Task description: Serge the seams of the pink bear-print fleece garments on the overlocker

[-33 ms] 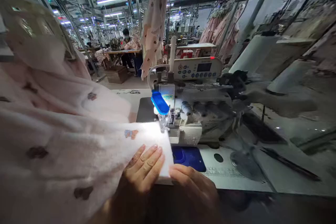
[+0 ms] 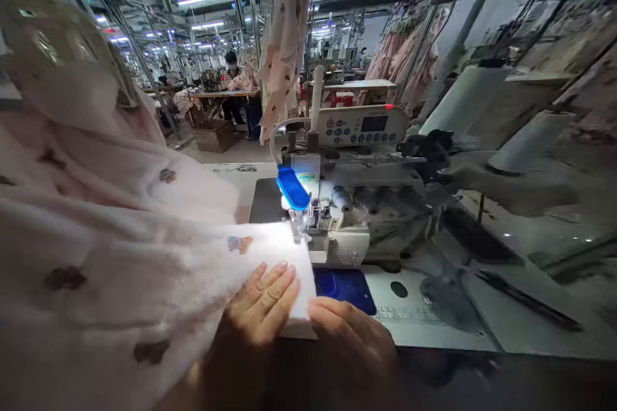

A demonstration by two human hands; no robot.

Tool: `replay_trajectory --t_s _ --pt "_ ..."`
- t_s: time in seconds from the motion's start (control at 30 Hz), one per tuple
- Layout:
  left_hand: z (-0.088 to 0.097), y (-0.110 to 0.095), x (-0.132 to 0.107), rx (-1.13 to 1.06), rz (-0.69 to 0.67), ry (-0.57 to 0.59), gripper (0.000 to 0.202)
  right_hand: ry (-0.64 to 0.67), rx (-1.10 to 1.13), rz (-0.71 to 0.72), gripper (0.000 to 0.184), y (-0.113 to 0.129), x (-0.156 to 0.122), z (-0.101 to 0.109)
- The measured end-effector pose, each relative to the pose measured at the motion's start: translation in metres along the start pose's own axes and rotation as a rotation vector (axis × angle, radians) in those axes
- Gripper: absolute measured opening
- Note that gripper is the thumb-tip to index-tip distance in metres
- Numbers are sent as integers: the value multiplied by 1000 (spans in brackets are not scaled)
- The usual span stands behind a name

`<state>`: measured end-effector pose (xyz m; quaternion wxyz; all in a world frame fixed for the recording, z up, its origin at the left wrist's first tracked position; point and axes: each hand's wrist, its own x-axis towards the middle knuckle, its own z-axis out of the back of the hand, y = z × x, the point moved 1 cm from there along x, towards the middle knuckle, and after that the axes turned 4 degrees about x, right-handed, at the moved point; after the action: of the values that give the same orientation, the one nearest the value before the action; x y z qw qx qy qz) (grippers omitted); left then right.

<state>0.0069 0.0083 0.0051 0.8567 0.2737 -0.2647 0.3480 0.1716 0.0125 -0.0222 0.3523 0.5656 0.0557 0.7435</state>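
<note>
Pink printed fleece (image 2: 193,270) at the overlocker (image 2: 380,180)

Before the overlocker, the left hand (image 2: 263,308) lies flat on the fleece, fingers nearly together; the right hand (image 2: 354,331) touches its edge, clamped or not I cannot tell. Beyond them, the fleece reaches the presser foot (image 2: 299,223). Probably edge-aligning; next calls for straight, even feeding.

Pale printed fabric (image 2: 110,302) cut off by left and bottom edges; hanging cloth (image 2: 288,19) cut by top edge. Right hand (image 2: 354,329): wrist lost in shadow. Control panel (image 2: 359,127): lettering too small to read. Thread cone (image 2: 466,101) at right: outline blurred
</note>
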Motion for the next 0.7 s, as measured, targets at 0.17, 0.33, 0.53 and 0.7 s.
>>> replay_trajectory --t_s 0.17,0.33,0.53,0.7 --pt "-8 9 3 -127 124 170 52 -4 -19 -3 14 -7 9 2" --pt "-8 24 12 -131 163 233 55 -39 50 103 16 -20 25 -4" --pt "-21 47 31 -173 201 323 49 18 -6 168 16 -41 41 -12" --pt "-29 65 49 -215 199 469 43 -39 -142 30 17 -45 48 -20"
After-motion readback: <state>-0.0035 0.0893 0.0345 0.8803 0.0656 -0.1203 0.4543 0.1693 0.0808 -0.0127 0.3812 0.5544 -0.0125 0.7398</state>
